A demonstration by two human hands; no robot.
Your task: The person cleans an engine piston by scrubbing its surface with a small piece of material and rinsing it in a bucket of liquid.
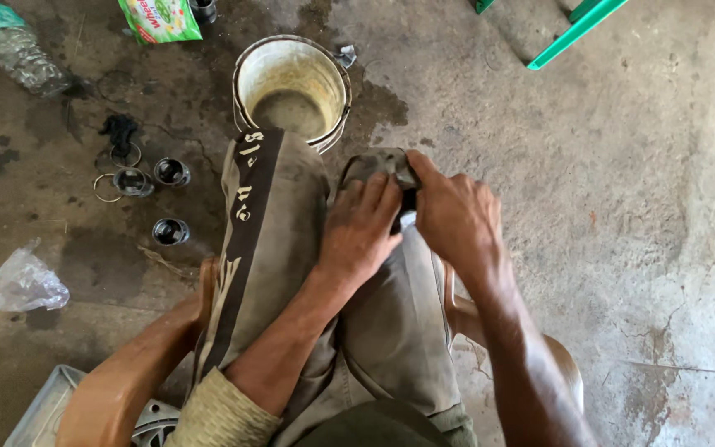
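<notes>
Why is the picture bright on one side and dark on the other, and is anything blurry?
Head view: daylight washes the concrete floor pale on the right; the left is darker with wet stains. The bucket wall glares white. Both hands, left hand and right hand, look sharp; edges bend slightly.

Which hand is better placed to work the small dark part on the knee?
Probably the right hand: its fingertips pinch the small dark part against the grey cloth on the knee. The left hand lies flat beside it, better suited to bracing.
</notes>
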